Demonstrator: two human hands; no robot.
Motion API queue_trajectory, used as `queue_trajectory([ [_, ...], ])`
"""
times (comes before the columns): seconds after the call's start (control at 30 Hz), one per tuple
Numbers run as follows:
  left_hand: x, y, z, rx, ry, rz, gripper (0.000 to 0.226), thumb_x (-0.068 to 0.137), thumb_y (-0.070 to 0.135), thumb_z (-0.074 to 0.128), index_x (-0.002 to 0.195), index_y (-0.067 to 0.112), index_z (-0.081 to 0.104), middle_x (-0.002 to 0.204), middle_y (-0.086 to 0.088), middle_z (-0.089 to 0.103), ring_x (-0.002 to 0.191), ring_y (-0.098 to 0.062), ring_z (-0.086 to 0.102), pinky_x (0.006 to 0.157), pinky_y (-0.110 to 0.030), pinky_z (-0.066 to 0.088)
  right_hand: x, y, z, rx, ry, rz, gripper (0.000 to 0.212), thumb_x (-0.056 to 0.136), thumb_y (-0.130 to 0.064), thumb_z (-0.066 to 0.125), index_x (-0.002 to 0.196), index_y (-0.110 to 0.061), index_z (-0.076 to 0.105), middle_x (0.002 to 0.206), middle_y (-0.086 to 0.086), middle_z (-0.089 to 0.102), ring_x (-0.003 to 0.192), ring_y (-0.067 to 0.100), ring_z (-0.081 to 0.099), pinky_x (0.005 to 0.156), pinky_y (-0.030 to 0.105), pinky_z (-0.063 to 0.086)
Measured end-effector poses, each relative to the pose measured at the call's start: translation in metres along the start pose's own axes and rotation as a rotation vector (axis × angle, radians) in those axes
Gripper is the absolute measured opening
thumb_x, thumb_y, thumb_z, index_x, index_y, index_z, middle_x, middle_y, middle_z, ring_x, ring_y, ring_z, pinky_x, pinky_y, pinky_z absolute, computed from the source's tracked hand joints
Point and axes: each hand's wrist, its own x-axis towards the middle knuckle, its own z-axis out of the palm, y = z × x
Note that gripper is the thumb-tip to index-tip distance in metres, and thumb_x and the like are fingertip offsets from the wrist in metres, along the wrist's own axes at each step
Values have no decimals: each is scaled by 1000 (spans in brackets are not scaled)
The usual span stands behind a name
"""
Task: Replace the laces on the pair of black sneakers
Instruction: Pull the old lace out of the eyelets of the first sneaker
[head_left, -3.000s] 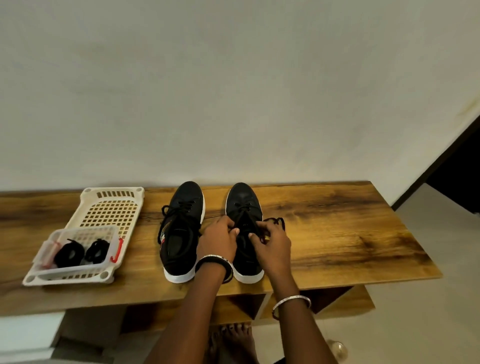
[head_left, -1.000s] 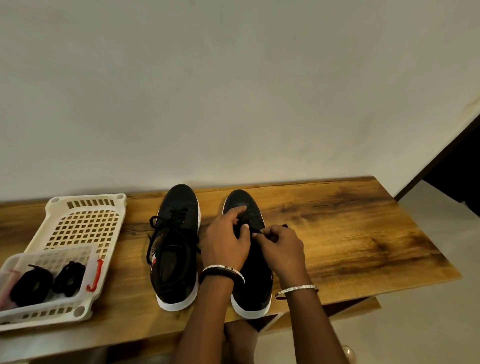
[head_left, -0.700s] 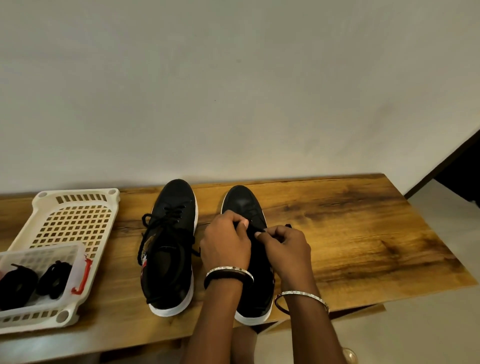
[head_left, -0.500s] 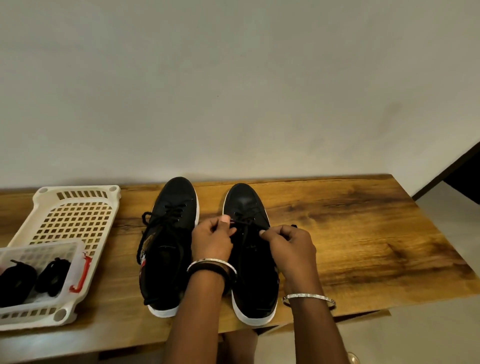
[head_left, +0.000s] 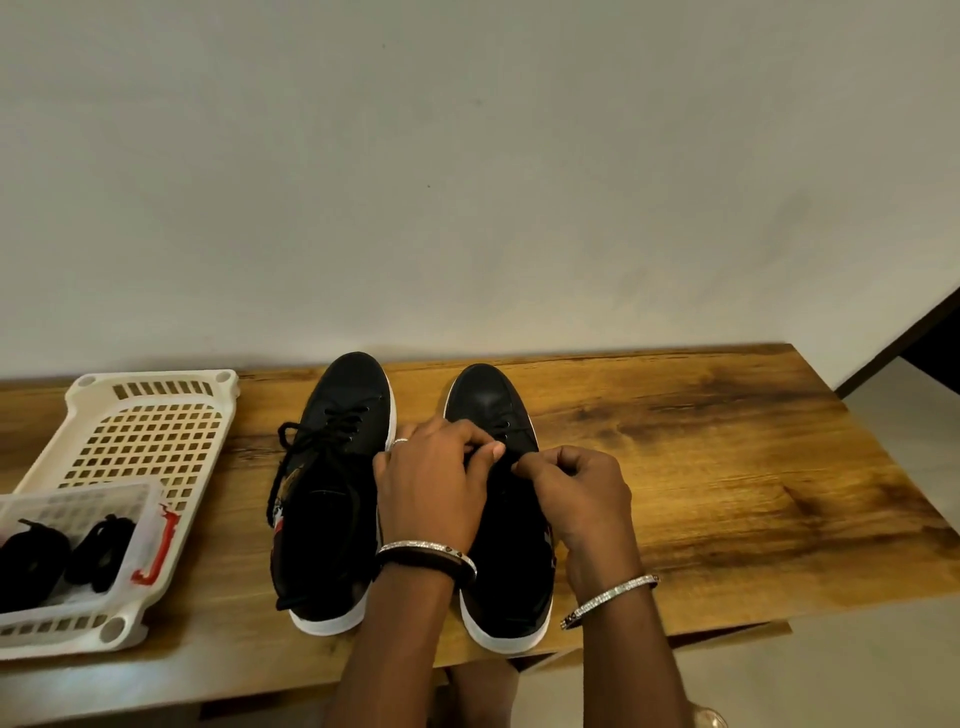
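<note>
1. Farthest left we saw a white basket (head_left: 156, 384) on the wooden table (head_left: 727, 467). A small clear tub (head_left: 148, 501) sat inside it, holding two rolled laces (head_left: 36, 558).
2. Next stood the left sneaker (head_left: 332, 509), toe toward the wall. Its loose laces (head_left: 332, 431) were threaded but untied, and the ends trailed over its left side.
3. The left hand (head_left: 431, 493) reached across onto the right sneaker (head_left: 485, 400). Its fingers were curled, and thumb and forefinger pinched the lace (head_left: 505, 457) at the upper eyelets. A ring showed on one finger and bangles on the wrist.
4. The right sneaker stood just beside its mate and parallel to it. Its toe cap showed beyond the hands and its heel lay below the wrists, with the middle hidden under both hands.
5. The right hand (head_left: 576, 493) was curled tight, its fingertips pinching the same lace just right of the left thumb, so the hands nearly touched. With black lace on black shoe, we could not tell how much was threaded.
</note>
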Motion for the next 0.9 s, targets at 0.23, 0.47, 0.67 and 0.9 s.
queue_trajectory([
  [0.23,6,1,11,-843,9,-455,23,102,31,51,84,22,63,93,2,69,85,-12,64,84,-34,51,0,4,4,25,28,25,11,75,-30,80,68,-24,75,70,-8,74,76,17,72,83,45,60],
  [0.47,6,-2,-7,-1457,25,-522,26,107,20,39,86,15,54,67,3,54,62,-11,57,67,-29,44,-1,1,2,-9,29,10,9,76,-29,79,71,-22,75,75,-7,74,78,16,70,85,44,59],
  [0.67,1,-7,4,-413,16,25,22,102,34,47,94,20,62,83,5,63,68,-9,56,61,-26,42,-2,1,5,-32,21,-10,11,76,-28,78,69,-21,75,70,-7,74,75,16,71,81,44,61],
  [0.9,-1,-2,-3,29,-56,72,37,94,53,54,115,27,69,113,1,49,100,-16,54,81,-26,48,-2,1,4,-41,39,-25,8,76,-30,78,71,-23,76,72,-7,74,76,15,71,78,44,61],
])
